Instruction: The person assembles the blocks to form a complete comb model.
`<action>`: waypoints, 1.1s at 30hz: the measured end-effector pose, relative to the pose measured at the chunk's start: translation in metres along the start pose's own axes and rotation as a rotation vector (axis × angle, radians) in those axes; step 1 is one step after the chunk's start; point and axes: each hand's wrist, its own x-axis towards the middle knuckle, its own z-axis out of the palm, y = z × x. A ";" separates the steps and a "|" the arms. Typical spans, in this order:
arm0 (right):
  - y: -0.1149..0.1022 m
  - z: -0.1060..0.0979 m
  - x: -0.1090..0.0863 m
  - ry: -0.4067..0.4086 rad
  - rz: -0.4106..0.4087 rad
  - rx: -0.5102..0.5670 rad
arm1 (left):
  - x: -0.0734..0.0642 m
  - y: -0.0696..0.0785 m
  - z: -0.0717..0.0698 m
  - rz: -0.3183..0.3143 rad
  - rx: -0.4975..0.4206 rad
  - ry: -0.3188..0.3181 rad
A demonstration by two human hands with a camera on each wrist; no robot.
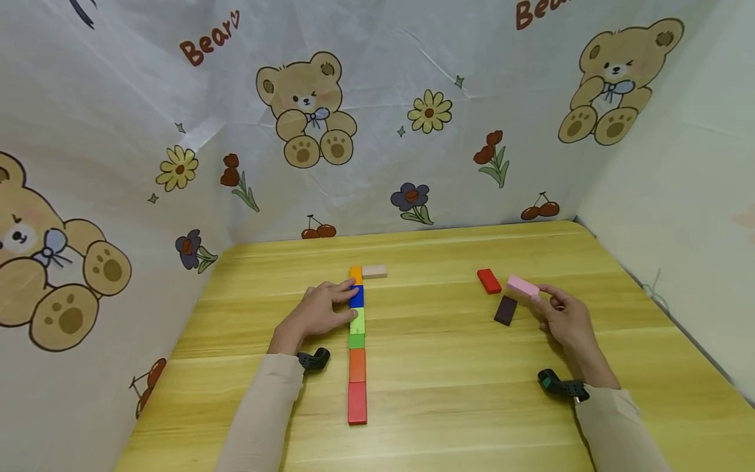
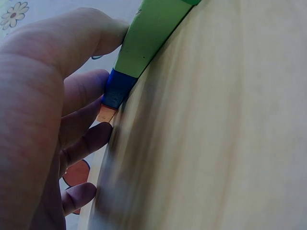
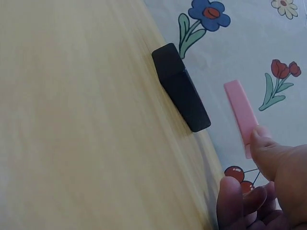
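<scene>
A column of coloured blocks lies end to end on the table: a pinkish-red block [image 1: 357, 403], an orange-red block [image 1: 357, 365], a green block [image 1: 356, 341], a light green block [image 1: 358, 321], a blue block [image 1: 356, 297] and a yellow-orange block [image 1: 356, 273]. A beige block [image 1: 375, 271] extends right from the far end. My left hand [image 1: 318, 309] rests along the column's left side, thumb at the light green block, fingertips by the blue and yellow-orange ones. My right hand [image 1: 565, 319] pinches a pink block [image 1: 522, 286] by one end, raised off the table in the right wrist view.
Left of the right hand, a red block [image 1: 489, 281] and a dark block [image 1: 505, 311] lie loose on the wooden table [image 1: 436, 367]. A bear-print cloth [image 1: 366, 118] hangs behind the table's far edge. Both wrists wear black camera mounts.
</scene>
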 end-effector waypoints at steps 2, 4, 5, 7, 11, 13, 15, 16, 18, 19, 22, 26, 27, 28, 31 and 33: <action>-0.003 0.001 0.001 0.010 0.010 0.038 | 0.000 -0.001 0.000 0.004 -0.004 0.001; -0.005 0.003 0.002 0.015 0.012 0.063 | 0.000 -0.002 -0.001 0.002 -0.006 -0.003; -0.006 0.004 0.002 0.020 0.010 0.060 | 0.000 -0.002 -0.001 -0.002 -0.008 -0.008; -0.008 0.006 0.002 0.029 -0.008 0.038 | 0.000 -0.002 -0.001 -0.012 -0.012 -0.017; -0.016 0.009 0.002 0.054 -0.049 -0.024 | -0.001 -0.001 -0.001 -0.020 -0.021 -0.030; -0.021 0.010 0.003 0.050 -0.065 -0.017 | -0.001 0.000 -0.001 -0.016 -0.020 -0.030; -0.028 0.012 0.004 0.044 -0.082 0.000 | -0.001 0.001 -0.001 -0.012 -0.019 -0.026; -0.031 0.013 0.005 0.040 -0.088 0.012 | 0.000 0.001 -0.001 -0.010 -0.014 -0.024; -0.037 0.015 0.006 0.031 -0.095 0.031 | 0.000 0.001 -0.001 -0.006 -0.012 -0.020; -0.040 0.017 0.007 0.027 -0.099 0.041 | 0.000 0.001 -0.001 -0.004 -0.011 -0.018; -0.049 0.021 0.008 0.014 -0.104 0.066 | 0.001 0.001 -0.001 -0.002 -0.007 -0.013; -0.060 0.027 0.009 0.000 -0.118 0.095 | 0.001 0.001 -0.001 -0.002 -0.009 -0.011; -0.063 0.029 0.009 -0.002 -0.124 0.101 | 0.000 0.001 -0.001 -0.003 -0.009 -0.011; -0.065 0.031 0.009 -0.005 -0.128 0.105 | 0.000 0.002 -0.002 -0.005 -0.009 -0.013; -0.071 0.037 0.009 -0.020 -0.130 0.115 | -0.001 0.002 -0.002 -0.010 -0.005 -0.016; -0.074 0.042 0.010 -0.030 -0.125 0.120 | -0.001 0.003 -0.002 -0.011 -0.004 -0.017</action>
